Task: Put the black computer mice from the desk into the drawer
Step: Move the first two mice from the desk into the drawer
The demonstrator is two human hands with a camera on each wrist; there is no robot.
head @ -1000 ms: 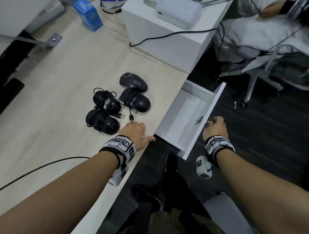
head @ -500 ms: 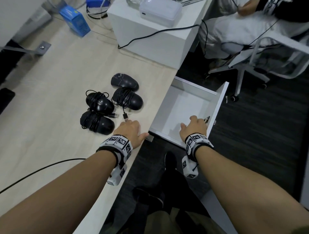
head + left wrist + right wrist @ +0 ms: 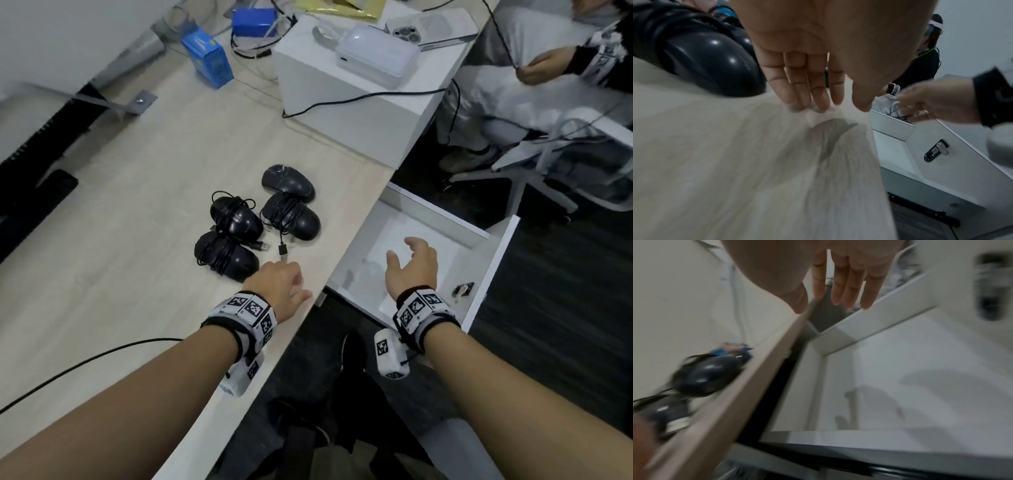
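Mice (image 3: 260, 219), four and black, lay grouped on the desk (image 3: 137, 212), left of the open drawer (image 3: 442, 222). We rested our left hand (image 3: 277, 284) flat beside the nearest mouse (image 3: 226, 255), holding nothing. Our right hand (image 3: 412, 267) hovered over the drawer, fingers spread, holding nothing.

Right hand (image 3: 412, 265) now above drawer (image 3: 493, 255)

Head cam looks down and fwd from above at desk (image 3: 137, 212), open drawer (image 3: 493, 260) and both forearms. Left wrist cam sits low and close over desk, facing along the fingers (image 3: 797, 84). Right wrist cam, blurred, looks into drawer. All 3 views share mice (image 3: 260, 219), desk edge and drawer.
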